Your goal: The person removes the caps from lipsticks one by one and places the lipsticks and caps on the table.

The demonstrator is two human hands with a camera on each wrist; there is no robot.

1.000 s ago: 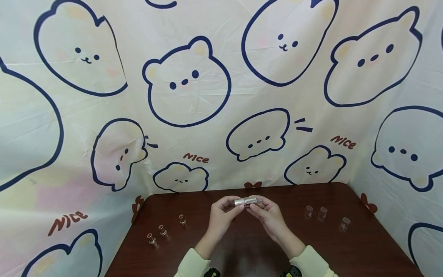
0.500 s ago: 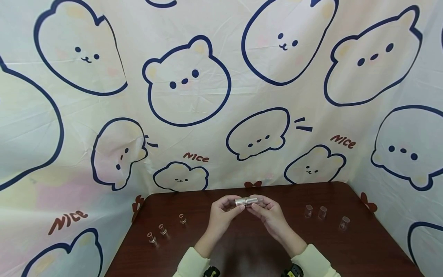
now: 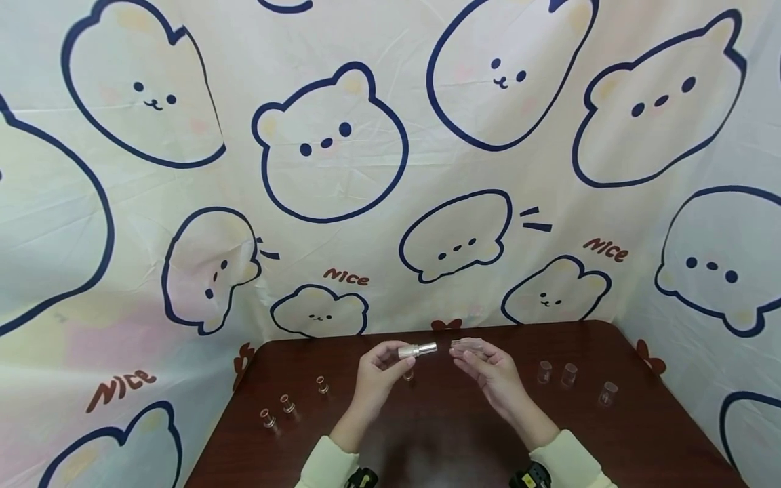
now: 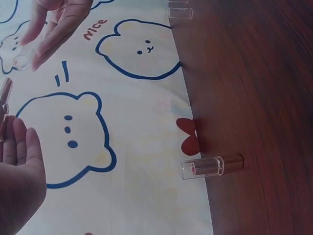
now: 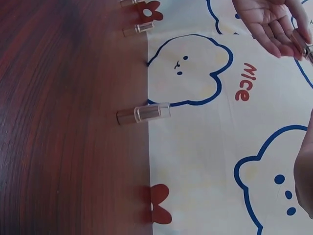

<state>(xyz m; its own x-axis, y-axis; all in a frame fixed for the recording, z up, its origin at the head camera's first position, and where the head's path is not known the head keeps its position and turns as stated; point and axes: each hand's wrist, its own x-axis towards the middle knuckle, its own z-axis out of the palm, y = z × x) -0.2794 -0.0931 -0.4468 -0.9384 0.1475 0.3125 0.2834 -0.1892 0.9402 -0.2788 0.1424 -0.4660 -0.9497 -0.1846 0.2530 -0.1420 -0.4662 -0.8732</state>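
In the head view my left hand (image 3: 377,379) pinches a silvery lipstick tube (image 3: 417,350) between thumb and fingers, its bare end pointing right. Across a small gap, my right hand (image 3: 495,383) holds a clear cap (image 3: 468,344) lying sideways in its fingertips. Both hands are raised over the far part of the table. Another lipstick tube (image 4: 212,166), with a clear cap over it, stands upright on the table; in the head view the left hand partly hides it. In the right wrist view the held tube is cut off by the frame edge.
Several copper-and-silver lipstick tubes (image 3: 287,404) stand uncapped on the left of the dark wooden table (image 3: 427,447). Clear caps (image 3: 569,375) stand on its right. A bear-print cloth (image 3: 329,176) hangs behind and along both sides.
The hands were together on one capped lipstick tube; now they have parted. The clear cap has come off to the right, and the left hand has shifted left with the tube.
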